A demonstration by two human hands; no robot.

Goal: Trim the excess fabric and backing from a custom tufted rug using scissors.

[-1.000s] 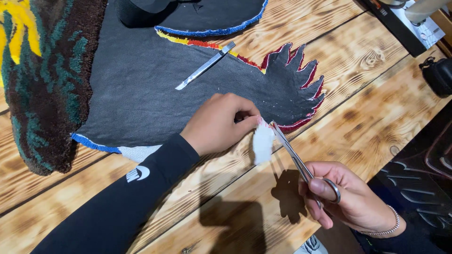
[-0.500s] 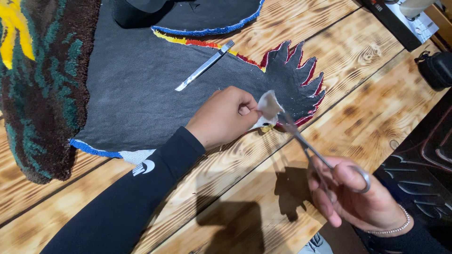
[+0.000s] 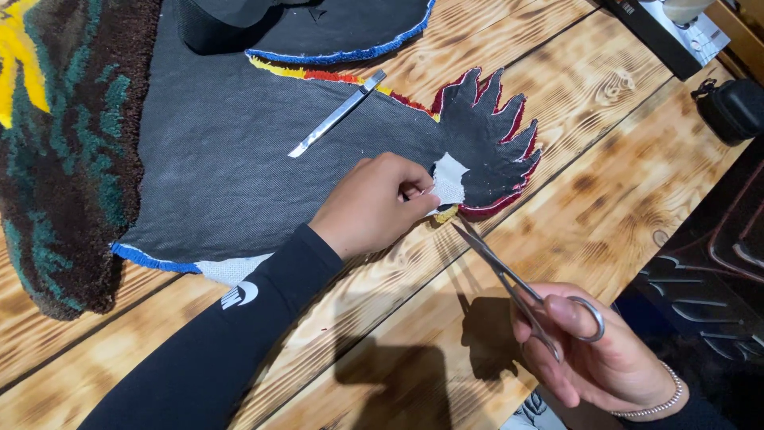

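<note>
A tufted rug (image 3: 239,159) lies face down on the wooden table (image 3: 605,183), its grey backing up and a flame-shaped red-edged part at the right. My left hand (image 3: 374,203) pinches a white flap of backing cloth (image 3: 450,179) at the rug's lower edge and folds it up. My right hand (image 3: 589,350) holds small silver scissors (image 3: 517,283) by the finger rings, blades pointing up-left toward the flap, a short gap from it.
A metal utility knife (image 3: 338,114) rests on the grey backing. Folded pile in brown, green and yellow (image 3: 64,143) sits at the left. A black box (image 3: 660,40) and a dark pouch (image 3: 732,107) stand at the table's far right edge.
My left hand has shifted left and folded the white flap over onto the backing. The scissors have drawn back from the flap, down toward me.
</note>
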